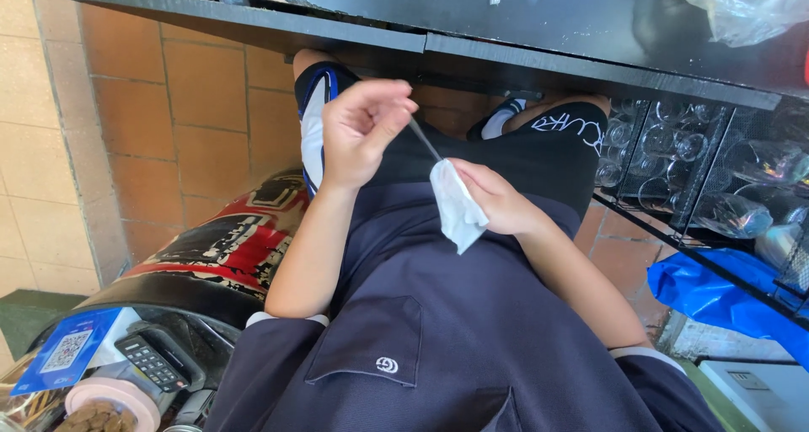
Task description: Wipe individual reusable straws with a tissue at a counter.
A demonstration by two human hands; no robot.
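My left hand (pixel 362 128) pinches the upper end of a thin metal rod (pixel 424 139), its fingers closed on it. My right hand (pixel 504 203) holds a white tissue (pixel 458 206) wrapped around the rod's lower end. Both hands are raised in front of my dark shirt (pixel 438 314) and black shorts (pixel 548 145). The lower tip of the rod is hidden inside the tissue.
A black counter edge (pixel 421 40) runs across the top. A wire rack of glasses (pixel 691 162) stands on the right above a blue plastic bag (pixel 716 293). At the lower left are a red and black drum (pixel 227 246), a calculator (pixel 152 363) and a blue card (pixel 67 348).
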